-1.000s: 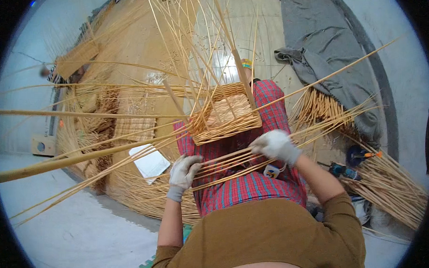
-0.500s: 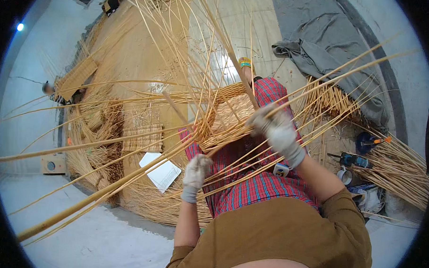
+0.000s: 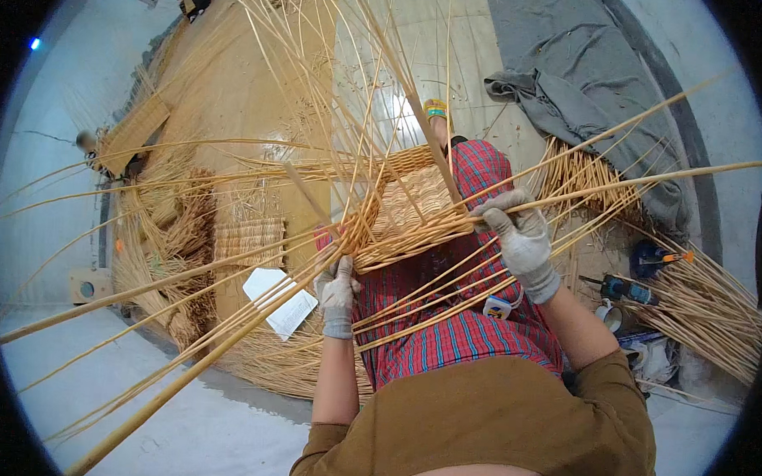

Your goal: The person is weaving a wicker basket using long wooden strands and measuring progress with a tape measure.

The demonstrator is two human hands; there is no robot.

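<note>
A partly woven wicker basket (image 3: 414,204) rests on my lap over red checked cloth (image 3: 453,345). Long loose rods stick out from its sides and corners. My gloved left hand (image 3: 338,294) is closed at the near left corner, around the edge where several rods run out to the left. My gloved right hand (image 3: 522,243) pinches a long rod (image 3: 652,177) near the basket's right near corner. This rod reaches far to the right. Two thicker stakes stand up from the basket's corners.
Heaps of wicker rods (image 3: 166,272) lie at left, beside a woven panel (image 3: 251,240) and a white sheet (image 3: 280,303). A grey cloth (image 3: 562,85) covers rods at right. Near it are a power drill (image 3: 623,288) and a rod bundle (image 3: 706,312). Another person sits far left.
My right hand has moved slightly right and now pinches the long rod, which has swung lower. My left hand has shifted up and left onto the basket's near left corner.
</note>
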